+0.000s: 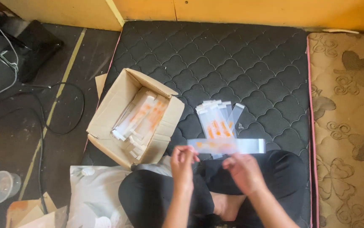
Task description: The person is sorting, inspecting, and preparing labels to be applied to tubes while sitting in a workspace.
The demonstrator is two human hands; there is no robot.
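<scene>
While the head view looks down on a person seated cross-legged on a dark quilted mattress [249,55], the left hand [183,162] and right hand [243,171] each pinch a long clear plastic sleeve [226,146] with orange print, held level above the lap. It looks featherlight, limp and slick, so the ends seem the best places to grip. At twelve o'clock of the sleeve lies a fanned pile of like sleeves [218,120]; at ten o'clock an open cardboard box [106,116] holds many more.
</scene>
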